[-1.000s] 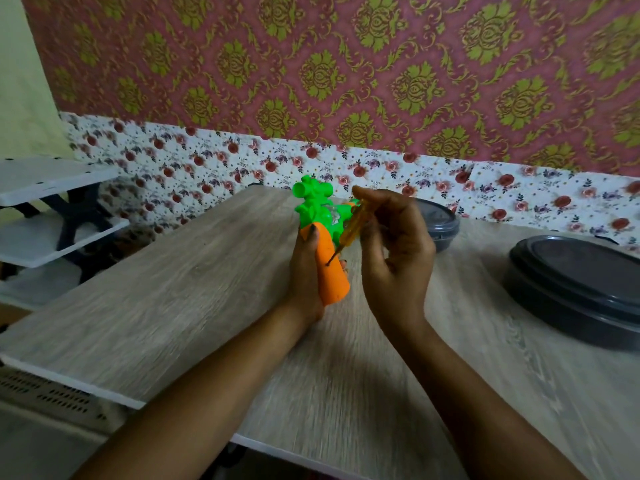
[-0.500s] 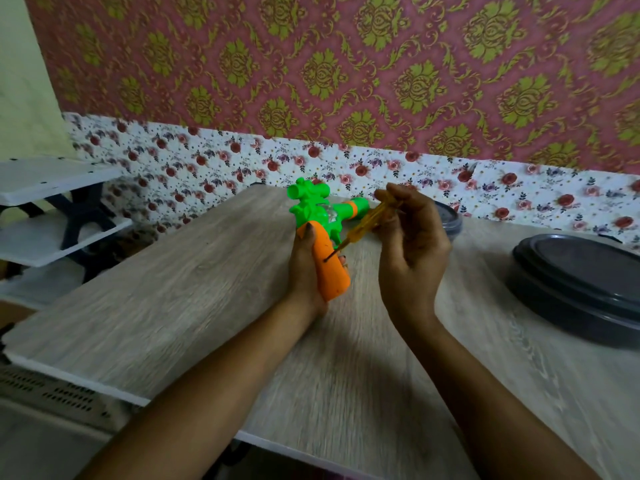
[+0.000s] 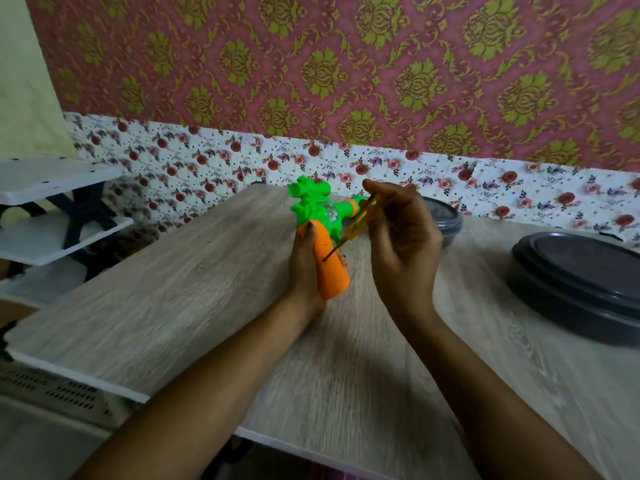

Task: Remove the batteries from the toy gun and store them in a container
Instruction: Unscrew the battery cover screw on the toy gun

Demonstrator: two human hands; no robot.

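A green toy gun [image 3: 313,211] with an orange grip [image 3: 330,268] stands above the wooden table [image 3: 194,296], grip toward me. My left hand [image 3: 303,271] is wrapped around the grip from the left. My right hand [image 3: 401,244] holds a small yellow-handled screwdriver [image 3: 356,225], whose metal tip touches the side of the orange grip. A small dark lidded container [image 3: 446,220] sits behind my right hand, partly hidden. No batteries are visible.
A large dark oval container with its lid on [image 3: 581,282] lies at the table's right. White shelves on a dark frame [image 3: 48,209] stand to the left. A patterned wall runs along the table's far edge.
My right hand has shifted slightly right and drawn the screwdriver handle outward, while its tip stays on the grip. The toy gun and left hand hold almost still.
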